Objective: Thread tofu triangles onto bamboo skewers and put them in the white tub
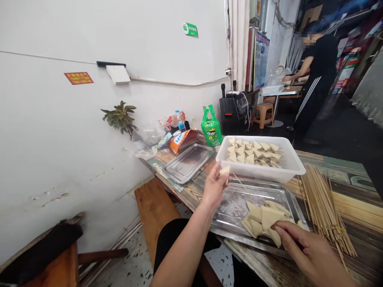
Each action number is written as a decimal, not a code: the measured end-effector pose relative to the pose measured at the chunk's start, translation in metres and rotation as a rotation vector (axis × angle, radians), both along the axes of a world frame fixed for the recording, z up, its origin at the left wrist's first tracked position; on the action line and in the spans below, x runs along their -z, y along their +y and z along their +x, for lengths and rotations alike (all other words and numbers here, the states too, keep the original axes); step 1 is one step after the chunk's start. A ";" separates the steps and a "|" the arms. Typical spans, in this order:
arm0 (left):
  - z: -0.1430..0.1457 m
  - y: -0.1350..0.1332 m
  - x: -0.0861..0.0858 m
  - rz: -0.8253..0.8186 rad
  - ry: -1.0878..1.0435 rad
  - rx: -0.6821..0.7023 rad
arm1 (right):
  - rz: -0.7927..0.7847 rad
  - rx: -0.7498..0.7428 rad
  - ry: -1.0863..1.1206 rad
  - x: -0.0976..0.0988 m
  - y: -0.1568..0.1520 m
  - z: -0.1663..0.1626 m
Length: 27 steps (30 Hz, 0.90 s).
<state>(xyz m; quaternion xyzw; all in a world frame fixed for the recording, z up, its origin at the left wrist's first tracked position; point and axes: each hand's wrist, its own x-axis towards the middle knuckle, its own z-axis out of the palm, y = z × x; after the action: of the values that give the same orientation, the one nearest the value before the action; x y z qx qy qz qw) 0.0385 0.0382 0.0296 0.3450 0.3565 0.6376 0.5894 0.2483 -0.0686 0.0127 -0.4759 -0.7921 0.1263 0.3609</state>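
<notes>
My left hand [214, 185] pinches a pale, triangular, tofu-like slice [225, 171] above the near steel tray. A thin bamboo skewer [243, 184] slants from close to that slice down toward my right hand [308, 247], whose thumb and fingers are closed on its lower end. Whether the tip touches the slice I cannot tell. Below the skewer, more pale slices [254, 221] lie heaped in the steel tray [221, 228], partly covered by my right hand. Behind it stands a white plastic tub [257, 172] with rows of skewered triangles [249, 158].
A bundle of bamboo skewers [324, 207] lies on the wooden table at the right. Another steel tray [187, 167] is at the left, near packets [181, 139], a water bottle [180, 121] and a green bag [211, 127]. A person [318, 75] stands at a far table.
</notes>
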 end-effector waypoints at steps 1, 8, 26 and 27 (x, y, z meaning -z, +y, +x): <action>0.000 -0.001 -0.001 0.024 0.056 -0.020 | -0.002 0.001 -0.013 0.001 0.000 0.000; -0.011 -0.005 -0.004 -0.152 0.017 0.068 | -0.002 0.001 -0.072 0.003 -0.003 0.000; -0.017 -0.005 -0.005 -0.366 -0.276 0.193 | 0.013 0.004 -0.100 0.007 -0.004 -0.001; -0.016 -0.005 -0.005 -0.363 -0.275 0.194 | 0.023 0.008 -0.102 0.006 -0.004 -0.001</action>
<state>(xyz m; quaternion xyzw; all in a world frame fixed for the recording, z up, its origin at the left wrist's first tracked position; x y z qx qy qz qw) 0.0220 0.0329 0.0350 0.1762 0.3469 0.5443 0.7432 0.2470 -0.0728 0.0063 -0.4807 -0.8089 0.0916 0.3258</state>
